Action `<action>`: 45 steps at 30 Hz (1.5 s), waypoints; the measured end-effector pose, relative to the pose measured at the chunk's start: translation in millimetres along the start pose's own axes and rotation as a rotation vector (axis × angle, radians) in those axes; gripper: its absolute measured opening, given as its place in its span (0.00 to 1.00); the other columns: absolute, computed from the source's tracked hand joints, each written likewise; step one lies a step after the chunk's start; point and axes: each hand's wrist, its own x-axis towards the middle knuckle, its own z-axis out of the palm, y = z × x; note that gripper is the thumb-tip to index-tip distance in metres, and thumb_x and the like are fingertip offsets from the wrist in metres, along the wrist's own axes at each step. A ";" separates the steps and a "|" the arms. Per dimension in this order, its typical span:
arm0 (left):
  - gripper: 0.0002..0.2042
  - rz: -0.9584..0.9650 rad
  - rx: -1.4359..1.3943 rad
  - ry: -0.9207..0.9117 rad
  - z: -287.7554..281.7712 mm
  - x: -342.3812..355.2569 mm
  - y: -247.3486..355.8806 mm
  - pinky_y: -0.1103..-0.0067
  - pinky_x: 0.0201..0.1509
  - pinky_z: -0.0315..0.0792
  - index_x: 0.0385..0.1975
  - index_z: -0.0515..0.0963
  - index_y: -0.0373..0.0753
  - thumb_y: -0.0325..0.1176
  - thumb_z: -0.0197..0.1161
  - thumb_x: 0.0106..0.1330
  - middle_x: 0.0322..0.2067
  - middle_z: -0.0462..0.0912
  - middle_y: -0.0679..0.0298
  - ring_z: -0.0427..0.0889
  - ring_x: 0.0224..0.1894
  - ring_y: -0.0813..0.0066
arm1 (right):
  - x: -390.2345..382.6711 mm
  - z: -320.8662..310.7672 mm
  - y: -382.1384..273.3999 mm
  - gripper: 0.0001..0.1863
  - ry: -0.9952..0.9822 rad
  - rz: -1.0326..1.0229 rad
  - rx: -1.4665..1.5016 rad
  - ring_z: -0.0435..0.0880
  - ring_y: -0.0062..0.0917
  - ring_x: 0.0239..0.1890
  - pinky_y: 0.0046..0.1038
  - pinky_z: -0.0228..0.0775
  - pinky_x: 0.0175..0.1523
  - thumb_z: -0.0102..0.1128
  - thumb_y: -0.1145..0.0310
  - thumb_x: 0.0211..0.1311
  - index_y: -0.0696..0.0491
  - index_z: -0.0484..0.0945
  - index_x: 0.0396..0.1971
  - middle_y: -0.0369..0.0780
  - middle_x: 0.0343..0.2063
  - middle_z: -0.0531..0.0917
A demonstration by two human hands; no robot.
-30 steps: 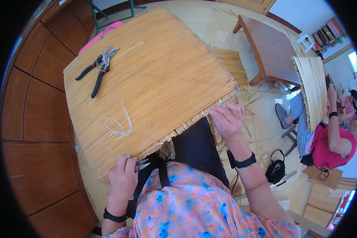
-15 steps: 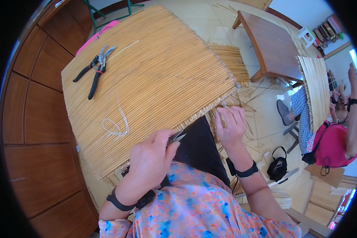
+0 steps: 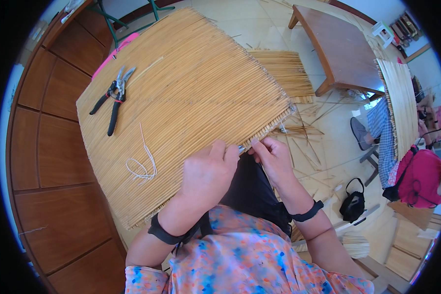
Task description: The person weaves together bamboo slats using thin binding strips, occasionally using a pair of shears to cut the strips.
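Note:
A large mat of straw-coloured reeds (image 3: 201,88) lies before me, its near edge bound with pale cord. My left hand (image 3: 209,169) is closed on small pointed scissors (image 3: 241,148); only a bit of metal shows past the fingers, at the mat's bound edge. Close beside it, my right hand (image 3: 274,159) pinches at the same edge; what lies between thumb and finger is too small to make out. On the mat's left part rest pruning shears (image 3: 115,98) with black handles, blades apart. A loose loop of white string (image 3: 144,166) lies nearer me.
Wooden panelling (image 3: 63,147) runs along the left. Another reed mat (image 3: 286,73) and scattered stalks (image 3: 304,130) lie on the floor. A low brown table (image 3: 340,54) stands at the far right. Another person in pink (image 3: 419,176) sits with a reed panel (image 3: 399,103); a black bag (image 3: 353,203) lies nearby.
My left hand has moved right and forward with the scissors to the mat's edge. My right hand has come left and slightly nearer, so both hands are now close together.

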 end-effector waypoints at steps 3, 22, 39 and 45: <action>0.10 0.064 0.063 -0.010 2.0 4.0 -0.8 0.73 0.22 0.70 0.34 0.76 0.41 0.33 0.68 0.55 0.24 0.71 0.65 0.77 0.22 0.70 | 2.7 -0.6 2.3 0.17 -0.007 0.013 0.042 0.75 0.15 0.22 0.19 0.66 0.28 0.62 0.59 0.65 0.60 0.82 0.25 0.35 0.20 0.81; 0.08 0.243 0.202 0.027 2.1 10.0 -3.2 0.79 0.21 0.72 0.32 0.74 0.37 0.28 0.61 0.52 0.23 0.68 0.66 0.74 0.22 0.75 | 2.1 2.4 1.7 0.13 -0.016 0.028 0.136 0.67 0.11 0.18 0.16 0.56 0.23 0.62 0.66 0.64 0.60 0.80 0.24 0.33 0.18 0.78; 0.09 0.234 0.148 0.055 16.6 5.1 -8.2 0.80 0.20 0.71 0.36 0.76 0.38 0.29 0.61 0.55 0.23 0.68 0.66 0.75 0.21 0.77 | -1.0 5.0 4.7 0.16 -0.028 0.107 0.222 0.72 0.13 0.21 0.18 0.61 0.26 0.61 0.62 0.66 0.61 0.81 0.26 0.34 0.20 0.79; 0.08 0.238 0.195 0.087 16.8 5.9 -7.9 0.80 0.19 0.70 0.36 0.77 0.37 0.29 0.61 0.57 0.22 0.68 0.66 0.73 0.20 0.76 | -1.2 8.4 0.8 0.15 -0.009 0.095 0.220 0.67 0.11 0.16 0.15 0.56 0.20 0.59 0.65 0.67 0.59 0.78 0.23 0.34 0.18 0.77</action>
